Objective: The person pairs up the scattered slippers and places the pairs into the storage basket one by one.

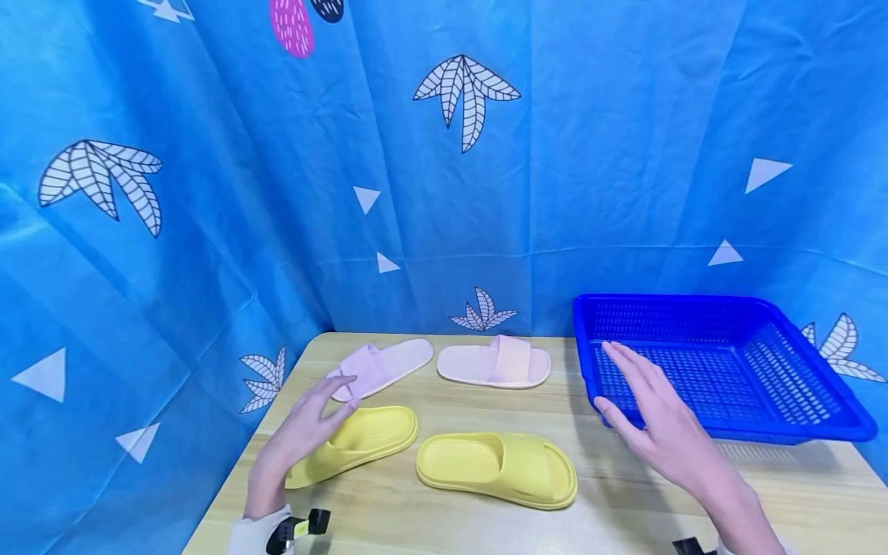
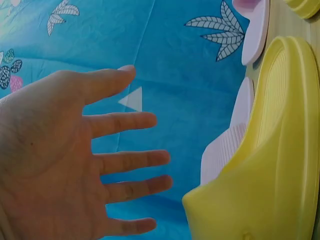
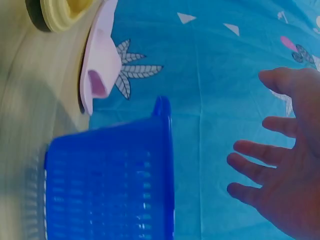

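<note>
My left hand (image 1: 304, 432) hovers above the left yellow slipper (image 1: 381, 428), fingers apart and holding nothing. In the left wrist view its fingers stand spread, with that slipper off to the right. Beyond it lies a pale pink slipper (image 1: 402, 356), its strap partly behind my fingertips in the head view. A second pink slipper (image 1: 461, 362) sits at the back middle of the table, and another yellow slipper (image 1: 461, 460) lies nearer me. My right hand (image 1: 669, 432) is held in the air by the near left side of a blue plastic basket (image 1: 694, 428), fingers extended, gripping nothing.
The slippers and basket stand on a light wooden table (image 1: 375, 524). A blue curtain (image 1: 590, 154) printed with leaves and triangles hangs behind the table and along its left side. The basket reaches the table's right part.
</note>
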Demonstrator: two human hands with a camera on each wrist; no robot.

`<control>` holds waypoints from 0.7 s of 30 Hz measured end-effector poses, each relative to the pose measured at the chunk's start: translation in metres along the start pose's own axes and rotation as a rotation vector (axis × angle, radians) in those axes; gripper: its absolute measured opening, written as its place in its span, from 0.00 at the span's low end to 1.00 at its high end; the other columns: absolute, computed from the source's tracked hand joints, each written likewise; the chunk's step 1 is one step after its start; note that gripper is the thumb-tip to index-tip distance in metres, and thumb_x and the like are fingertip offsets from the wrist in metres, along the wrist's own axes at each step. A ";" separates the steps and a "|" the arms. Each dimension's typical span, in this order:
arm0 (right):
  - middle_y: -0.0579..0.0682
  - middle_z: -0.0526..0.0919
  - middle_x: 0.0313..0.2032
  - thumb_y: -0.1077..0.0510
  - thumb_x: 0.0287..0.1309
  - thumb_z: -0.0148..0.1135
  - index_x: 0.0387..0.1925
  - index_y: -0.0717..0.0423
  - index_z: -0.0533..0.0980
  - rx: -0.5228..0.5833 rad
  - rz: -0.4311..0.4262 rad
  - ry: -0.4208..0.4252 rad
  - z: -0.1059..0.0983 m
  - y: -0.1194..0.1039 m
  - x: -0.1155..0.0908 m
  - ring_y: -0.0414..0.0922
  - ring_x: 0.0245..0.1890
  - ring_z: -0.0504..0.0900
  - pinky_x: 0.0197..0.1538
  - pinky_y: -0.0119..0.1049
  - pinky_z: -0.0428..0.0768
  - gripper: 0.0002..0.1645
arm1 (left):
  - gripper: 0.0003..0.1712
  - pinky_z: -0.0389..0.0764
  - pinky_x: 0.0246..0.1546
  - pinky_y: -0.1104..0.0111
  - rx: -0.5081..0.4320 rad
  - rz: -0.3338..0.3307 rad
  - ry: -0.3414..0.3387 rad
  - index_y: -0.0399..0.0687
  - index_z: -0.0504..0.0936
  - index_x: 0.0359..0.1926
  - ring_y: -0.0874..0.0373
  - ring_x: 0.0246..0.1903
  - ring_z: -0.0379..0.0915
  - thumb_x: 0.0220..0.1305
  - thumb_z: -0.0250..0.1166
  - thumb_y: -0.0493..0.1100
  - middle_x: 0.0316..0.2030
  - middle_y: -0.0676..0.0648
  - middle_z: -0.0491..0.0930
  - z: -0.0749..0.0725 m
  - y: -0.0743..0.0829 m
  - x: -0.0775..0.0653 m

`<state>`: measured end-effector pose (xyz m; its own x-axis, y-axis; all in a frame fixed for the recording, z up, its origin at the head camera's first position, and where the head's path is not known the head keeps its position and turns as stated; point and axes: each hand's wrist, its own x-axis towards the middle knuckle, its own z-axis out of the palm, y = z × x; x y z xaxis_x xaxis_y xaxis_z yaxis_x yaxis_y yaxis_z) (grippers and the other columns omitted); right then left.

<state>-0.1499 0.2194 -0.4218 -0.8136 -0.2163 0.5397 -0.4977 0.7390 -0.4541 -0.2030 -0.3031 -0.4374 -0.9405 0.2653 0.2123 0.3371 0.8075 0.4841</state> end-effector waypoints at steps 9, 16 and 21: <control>0.52 0.63 0.75 0.53 0.64 0.71 0.80 0.40 0.56 -0.011 -0.038 -0.032 0.018 -0.010 0.000 0.57 0.72 0.63 0.60 0.68 0.70 0.50 | 0.36 0.63 0.64 0.34 -0.067 -0.049 -0.100 0.39 0.71 0.71 0.28 0.69 0.60 0.72 0.65 0.57 0.69 0.31 0.69 -0.003 -0.011 -0.004; 0.52 0.63 0.75 0.53 0.63 0.71 0.81 0.42 0.56 -0.008 -0.054 -0.047 0.027 -0.011 -0.001 0.57 0.72 0.64 0.60 0.66 0.73 0.50 | 0.42 0.64 0.64 0.35 -0.107 -0.071 -0.186 0.36 0.70 0.71 0.28 0.69 0.60 0.68 0.68 0.59 0.68 0.32 0.70 0.000 -0.019 -0.003; 0.53 0.61 0.76 0.50 0.65 0.70 0.81 0.45 0.55 -0.001 -0.060 -0.079 0.035 -0.014 -0.002 0.58 0.73 0.63 0.62 0.66 0.71 0.49 | 0.44 0.62 0.65 0.35 -0.124 -0.053 -0.221 0.34 0.70 0.70 0.28 0.69 0.60 0.64 0.72 0.57 0.68 0.31 0.70 0.000 -0.020 -0.004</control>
<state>-0.1518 0.1867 -0.4416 -0.8034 -0.3103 0.5081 -0.5462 0.7239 -0.4216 -0.2063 -0.3208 -0.4477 -0.9391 0.3436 -0.0004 0.2765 0.7564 0.5928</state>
